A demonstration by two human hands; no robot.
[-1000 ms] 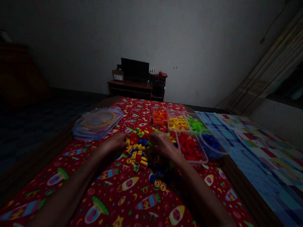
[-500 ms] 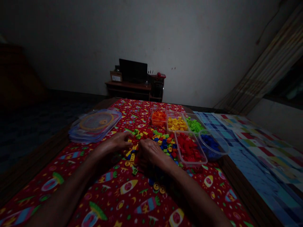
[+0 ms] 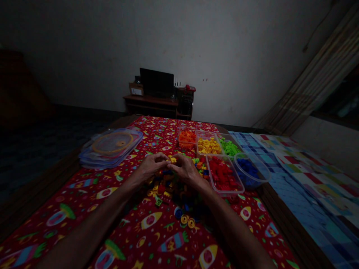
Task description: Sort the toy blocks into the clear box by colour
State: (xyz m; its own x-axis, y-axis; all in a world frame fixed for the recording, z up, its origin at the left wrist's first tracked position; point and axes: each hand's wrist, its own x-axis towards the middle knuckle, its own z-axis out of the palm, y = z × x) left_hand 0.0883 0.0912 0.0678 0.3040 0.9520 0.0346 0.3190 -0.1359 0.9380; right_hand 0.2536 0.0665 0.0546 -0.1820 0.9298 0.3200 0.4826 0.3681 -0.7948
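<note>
Over a mixed pile of toy building bricks, my left hand and my right hand meet fingertip to fingertip. Between them is a small yellow brick, with the fingers of my right hand closed round it. My left thumb and fingers pinch at its left side. The join between fingers and brick is partly hidden. Below the hands the pile holds red, yellow, blue and green pieces. Two yellow wheels and a blue wheel lie at its near edge.
Right of the pile stand clear tubs of sorted bricks: orange, yellow, green, red and blue. Stacked plastic lids lie at left on the red patterned cloth. A bed adjoins on the right.
My hands have lifted a little from the pile and come together, with the yellow brick now showing between them. My left hand has moved right to meet the other.
</note>
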